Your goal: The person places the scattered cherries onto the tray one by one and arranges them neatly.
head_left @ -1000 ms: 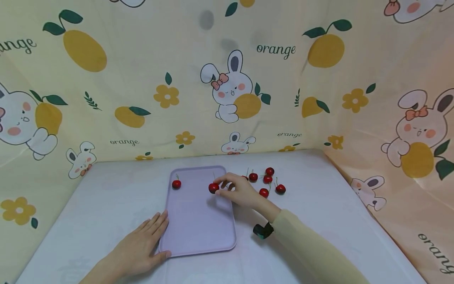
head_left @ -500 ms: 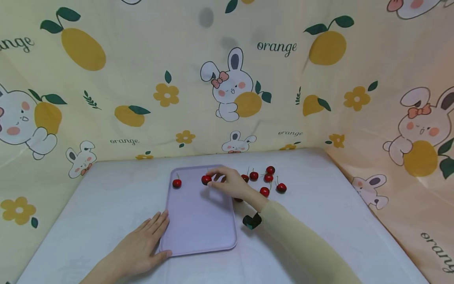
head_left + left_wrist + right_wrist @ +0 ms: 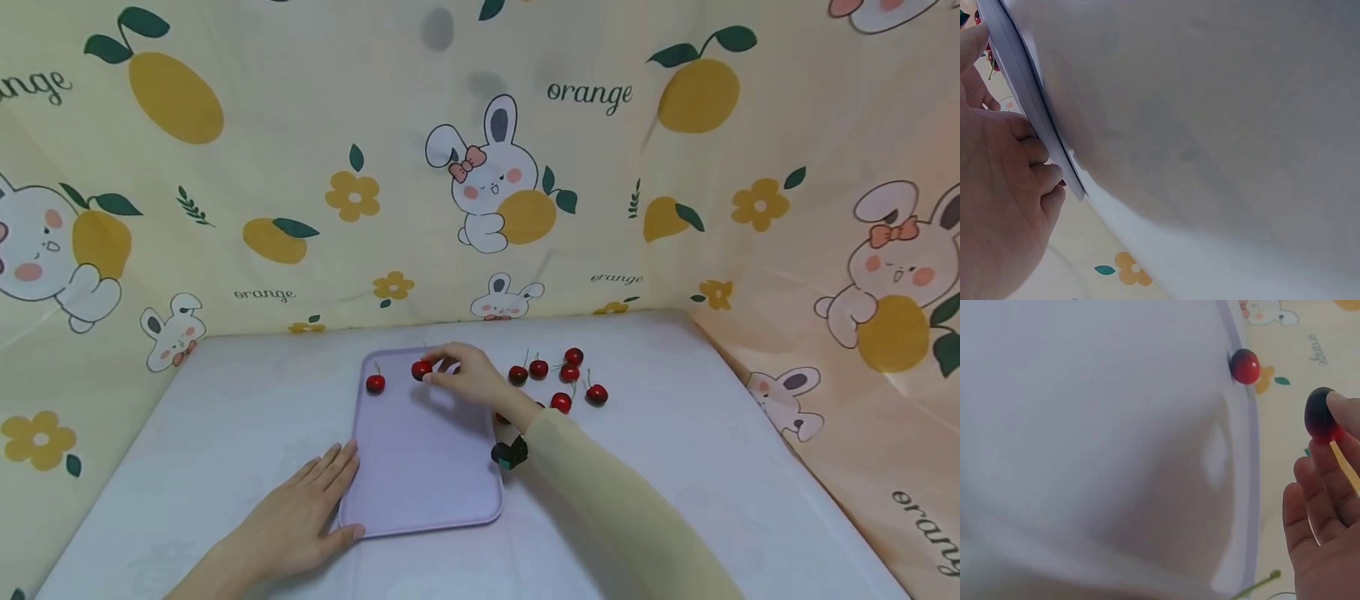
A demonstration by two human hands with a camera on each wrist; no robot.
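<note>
Fingers of the left hand [image 3: 292, 521] lay flat and relaxed against the near-left corner of the smooth, rounded lilac tray [image 3: 420, 492], holding nothing. One glossy red cherry [image 3: 375, 383] sat at the tray's far-left end. Just right of it, the right hand [image 3: 472, 379] reached across, fingertips pinching a second cherry [image 3: 422, 370] over the tray's far edge. Loose cherries [image 3: 560, 402] lay on the pale tabletop [image 3: 675, 467].

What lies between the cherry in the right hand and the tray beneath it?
Nothing visible. The right hand pinches a cherry over the tray; the only other cherry on the tray sits apart, to its left.
</note>
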